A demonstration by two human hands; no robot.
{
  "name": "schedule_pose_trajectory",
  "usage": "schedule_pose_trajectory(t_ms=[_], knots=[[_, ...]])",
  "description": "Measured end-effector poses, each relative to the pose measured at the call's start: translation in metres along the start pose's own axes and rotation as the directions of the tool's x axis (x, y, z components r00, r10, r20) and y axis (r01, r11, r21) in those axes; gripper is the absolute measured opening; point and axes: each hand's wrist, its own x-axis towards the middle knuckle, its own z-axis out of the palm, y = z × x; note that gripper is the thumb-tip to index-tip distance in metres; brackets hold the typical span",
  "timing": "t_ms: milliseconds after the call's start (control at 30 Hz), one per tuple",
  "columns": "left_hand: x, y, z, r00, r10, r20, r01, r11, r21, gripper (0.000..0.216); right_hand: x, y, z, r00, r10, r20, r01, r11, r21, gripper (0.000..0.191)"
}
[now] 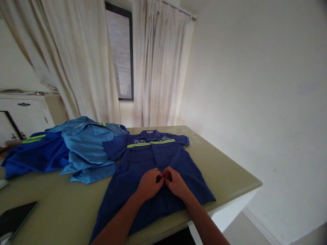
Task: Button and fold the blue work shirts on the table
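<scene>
A dark blue short-sleeved work shirt (143, 160) with a yellow-green reflective stripe across the chest lies flat, front up, on the olive table (224, 170). My left hand (149, 183) and my right hand (176, 183) meet at the middle of the shirt's button line. Both hands have their fingers curled and pinched on the shirt's front placket; the fingertips touch each other there. What exactly sits between the fingertips is too small to make out.
A heap of lighter blue and royal blue shirts (76, 146) lies at the table's back left. A dark tablet (15, 217) rests near the front left edge. A white cabinet (22, 112) stands at left; curtains (158, 68) and a window are behind. The table's right edge drops off.
</scene>
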Motion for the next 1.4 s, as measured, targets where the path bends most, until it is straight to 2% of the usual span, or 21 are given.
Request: schedule_pose_trajectory(t_ms=[167, 300, 400, 567, 833, 1033, 1200, 1400], knots=[[0.001, -0.001, 0.004, 1.000, -0.021, -0.006, 0.021, 1.000, -0.008, 0.016, 0.001, -0.002, 0.001, 1.000, 0.010, 0.008, -0.010, 0.998, -0.055, 0.027], [0.003, -0.008, 0.006, 0.999, -0.043, 0.008, 0.043, 0.999, -0.020, 0.019, -0.001, -0.004, -0.002, 1.000, -0.021, 0.006, 0.021, 1.000, 0.013, 0.019], [0.005, -0.015, 0.008, 0.999, -0.028, 0.043, 0.030, 0.999, -0.045, 0.022, -0.002, -0.005, -0.005, 0.999, -0.038, -0.023, 0.040, 0.996, 0.074, 0.013], [0.007, -0.025, 0.013, 0.997, 0.015, 0.072, -0.011, 0.998, -0.057, 0.019, -0.001, -0.007, -0.007, 0.998, -0.031, -0.060, 0.034, 0.998, 0.050, 0.014], [0.006, -0.021, 0.007, 0.993, 0.013, 0.117, -0.006, 0.998, -0.062, 0.015, -0.001, -0.006, -0.008, 0.998, -0.024, -0.063, 0.025, 1.000, 0.014, 0.005], [0.006, -0.018, 0.004, 0.992, -0.024, 0.124, 0.034, 0.996, -0.078, 0.021, -0.001, -0.007, -0.009, 0.998, -0.042, -0.055, 0.041, 0.999, -0.030, 0.003], [0.005, -0.015, 0.000, 0.987, -0.058, 0.151, 0.071, 0.994, -0.078, 0.020, -0.002, -0.008, -0.007, 0.991, -0.136, -0.002, 0.135, 0.980, -0.144, 0.011], [0.004, -0.015, 0.001, 0.996, -0.005, 0.091, 0.004, 1.000, 0.008, 0.020, -0.005, -0.008, -0.005, 0.976, -0.213, 0.041, 0.216, 0.937, -0.273, 0.013]])
